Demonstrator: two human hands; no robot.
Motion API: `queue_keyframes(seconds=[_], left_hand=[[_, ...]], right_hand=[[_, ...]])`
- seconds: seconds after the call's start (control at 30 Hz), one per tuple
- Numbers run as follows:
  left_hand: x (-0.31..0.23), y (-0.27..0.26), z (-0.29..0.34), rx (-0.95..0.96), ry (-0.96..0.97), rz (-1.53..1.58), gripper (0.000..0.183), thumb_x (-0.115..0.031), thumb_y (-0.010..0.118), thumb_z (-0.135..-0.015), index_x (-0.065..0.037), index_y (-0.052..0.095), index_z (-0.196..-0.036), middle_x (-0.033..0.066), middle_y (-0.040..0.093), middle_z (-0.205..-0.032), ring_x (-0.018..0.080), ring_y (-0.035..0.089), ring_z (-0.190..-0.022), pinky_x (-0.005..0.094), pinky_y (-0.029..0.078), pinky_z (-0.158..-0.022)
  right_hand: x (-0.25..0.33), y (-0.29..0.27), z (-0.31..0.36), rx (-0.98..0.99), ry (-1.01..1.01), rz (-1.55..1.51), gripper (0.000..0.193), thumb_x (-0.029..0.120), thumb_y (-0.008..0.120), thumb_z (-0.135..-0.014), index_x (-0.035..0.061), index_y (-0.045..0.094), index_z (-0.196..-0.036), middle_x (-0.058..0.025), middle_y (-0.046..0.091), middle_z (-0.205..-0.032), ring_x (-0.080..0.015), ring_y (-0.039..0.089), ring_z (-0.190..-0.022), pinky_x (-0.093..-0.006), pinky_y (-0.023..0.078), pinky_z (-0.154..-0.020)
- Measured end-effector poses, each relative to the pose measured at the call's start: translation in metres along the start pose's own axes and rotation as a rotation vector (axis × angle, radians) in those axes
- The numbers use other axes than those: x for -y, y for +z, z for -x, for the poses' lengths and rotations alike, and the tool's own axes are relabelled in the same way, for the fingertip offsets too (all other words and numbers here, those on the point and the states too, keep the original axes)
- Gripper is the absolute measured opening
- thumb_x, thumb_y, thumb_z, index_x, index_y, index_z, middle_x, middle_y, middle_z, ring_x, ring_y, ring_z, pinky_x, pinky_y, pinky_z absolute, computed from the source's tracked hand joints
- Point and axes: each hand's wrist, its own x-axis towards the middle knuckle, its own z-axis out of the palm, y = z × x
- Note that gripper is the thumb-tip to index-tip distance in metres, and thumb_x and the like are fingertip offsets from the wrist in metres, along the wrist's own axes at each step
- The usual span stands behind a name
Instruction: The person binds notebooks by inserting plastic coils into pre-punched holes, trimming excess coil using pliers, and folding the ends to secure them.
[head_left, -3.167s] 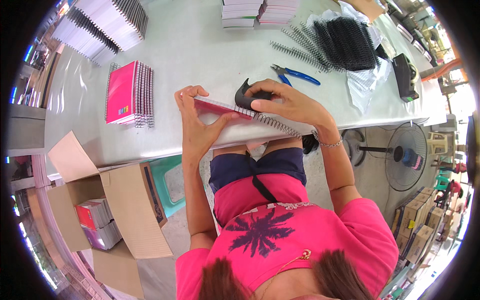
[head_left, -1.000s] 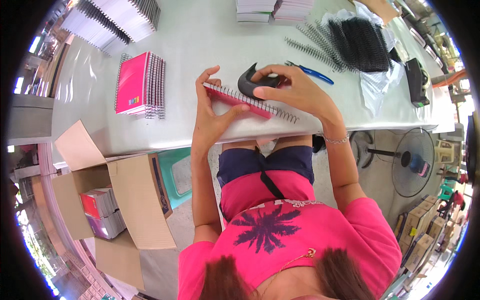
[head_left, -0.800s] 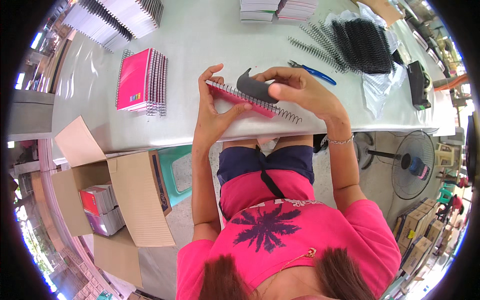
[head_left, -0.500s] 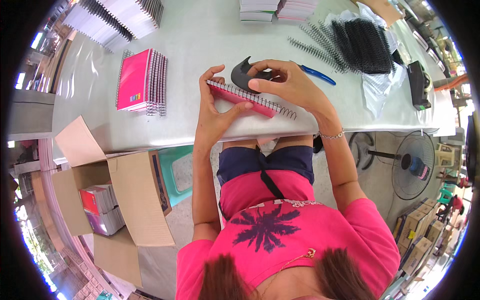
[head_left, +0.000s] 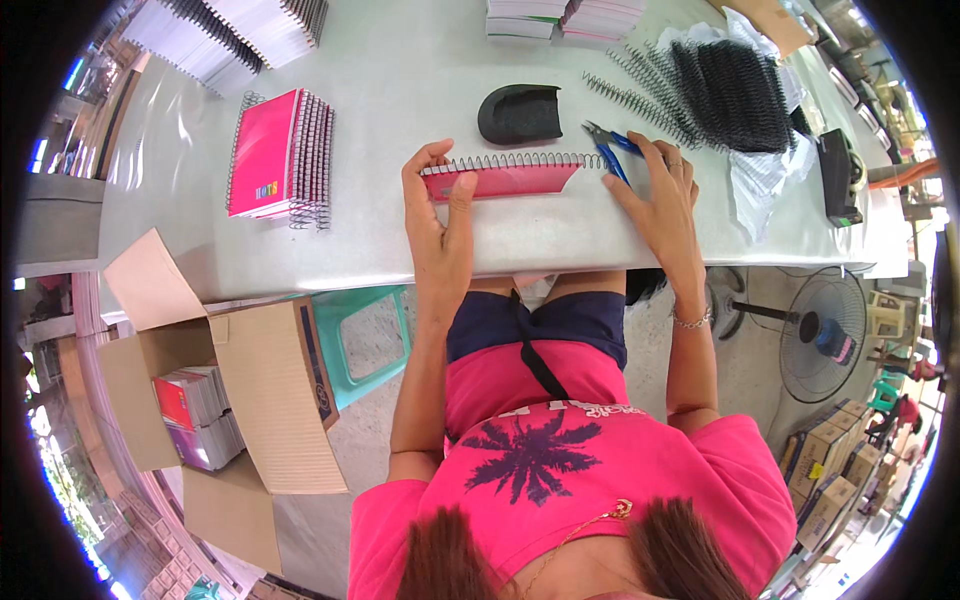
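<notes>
My left hand (head_left: pixel 440 210) grips the left end of a pink spiral notebook (head_left: pixel 515 181), thumb in front and fingers behind. The notebook is tilted up on the table, its wire coil (head_left: pixel 520 160) along the upper edge and running past the right end. My right hand (head_left: pixel 662 205) holds blue-handled pliers (head_left: pixel 612 160) between thumb and fingers, the handles spread. Their jaws point up and left, close to the coil's free end. Behind the notebook lies a black curved, hollow piece (head_left: pixel 520 115), which neither hand touches.
Coil-bound pink notebooks (head_left: pixel 268 155) are stacked at the left. Black wire coils (head_left: pixel 735 95) lie on crumpled paper at the right, by a black tape dispenser (head_left: pixel 838 178). Paper stacks (head_left: pixel 520 22) stand at the back. An open carton (head_left: pixel 275 400) and a fan (head_left: pixel 825 335) flank me.
My right hand has let go of the black curved piece, now lying on the table, and moved right onto the pliers, which have shifted left. The notebook has turned nearly level.
</notes>
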Motion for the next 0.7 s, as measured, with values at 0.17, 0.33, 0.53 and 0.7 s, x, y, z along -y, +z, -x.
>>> queue_keyframes(seconds=[0.17,0.33,0.53,0.7], left_hand=[[-0.002,-0.015,-0.003,0.059,-0.07,-0.037,0.024,-0.013,0.063,-0.097,0.0,0.063,-0.117,0.0041,0.063,-0.092,0.0091,0.056,-0.081,0.0237,0.046,-0.077],[-0.009,-0.017,-0.001,0.017,-0.083,-0.033,0.018,-0.007,0.065,-0.093,0.001,0.069,-0.11,0.0063,0.07,-0.087,0.0093,0.062,-0.077,0.0227,0.05,-0.072],[-0.014,-0.015,0.004,0.008,-0.067,-0.069,0.022,-0.002,0.064,-0.092,0.0,0.07,-0.113,0.0079,0.073,-0.091,0.0086,0.066,-0.082,0.0237,0.053,-0.073],[-0.012,-0.016,0.007,-0.013,-0.072,-0.047,0.026,0.004,0.06,-0.09,0.001,0.07,-0.114,0.0074,0.073,-0.094,0.0089,0.067,-0.086,0.0229,0.053,-0.074]], right_hand=[[0.003,-0.008,0.01,-0.265,0.132,-0.276,0.055,0.02,0.071,-0.084,0.0081,0.054,-0.135,-0.0179,0.053,-0.118,-0.0319,0.052,-0.105,-0.0445,0.038,-0.098],[0.061,-0.026,0.029,-0.17,-0.165,-0.418,0.061,0.015,0.079,-0.072,0.0071,0.06,-0.13,-0.015,0.055,-0.113,-0.029,0.054,-0.098,-0.0402,0.045,-0.09],[0.102,0.001,0.046,-0.048,-0.272,-0.527,0.064,0.017,0.082,-0.067,0.0136,0.064,-0.128,-0.013,0.057,-0.108,-0.0297,0.058,-0.098,-0.0411,0.047,-0.085],[0.105,0.016,0.048,-0.082,-0.292,-0.54,0.063,0.017,0.082,-0.068,0.0117,0.064,-0.128,-0.0124,0.057,-0.105,-0.0289,0.059,-0.094,-0.0407,0.049,-0.081]])
